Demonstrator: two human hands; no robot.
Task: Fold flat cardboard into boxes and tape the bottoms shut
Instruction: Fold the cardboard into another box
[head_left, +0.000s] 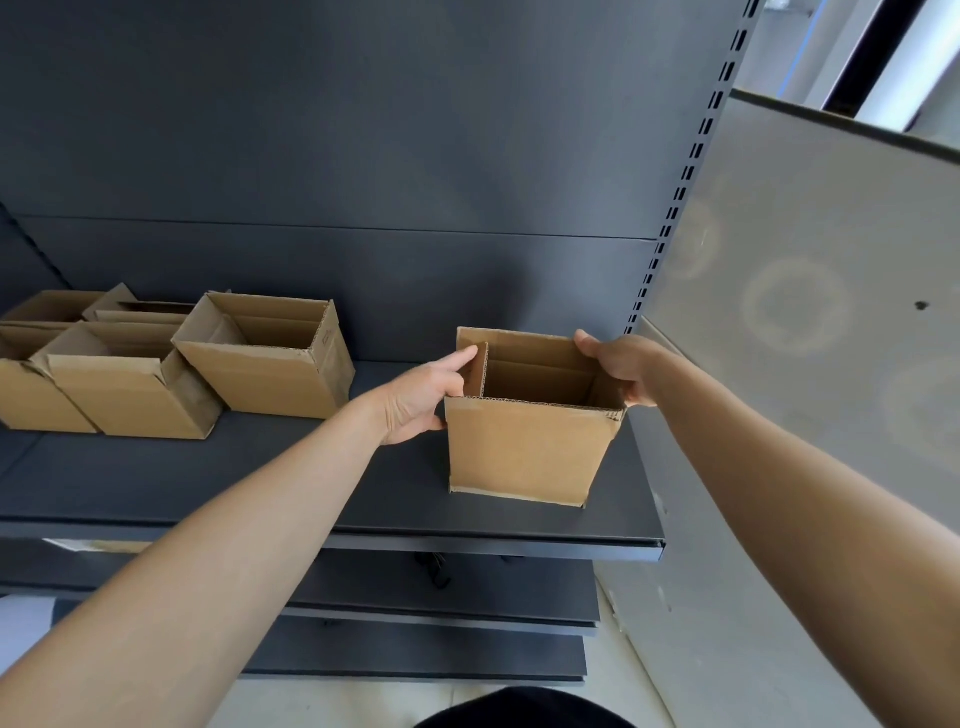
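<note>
An open brown cardboard box stands upright on a dark grey metal shelf, at about 5 o'clock from the middle of the view and near the shelf's right end. Its top flaps stand up and the inside shows bare.

Both bare arms reach in from the bottom corners. The left hand is at the box's 9 o'clock side. Its forefinger lies straight against the upright left flap, its thumb touches the front left corner, and the other fingers fold against the left wall, so the grip is closed on that side. The right hand is at the box's 2 o'clock corner. The thumb hooks over the back rim and the fingers curl round the right wall, a firm grip on the cardboard.

At 9 o'clock on the same shelf, well apart from the held box, stands a cluster of open brown cardboard boxes. They are packed touching one another, and the nearest of them tilts slightly.

Behind the shelf rises a dark grey back panel. A slotted metal upright runs from 1 o'clock down to the shelf's right end. Just beside the right hand, filling 3 o'clock, a pale grey board leans close and leaves little room on that side. At 6 o'clock, lower dark shelves show beneath.
</note>
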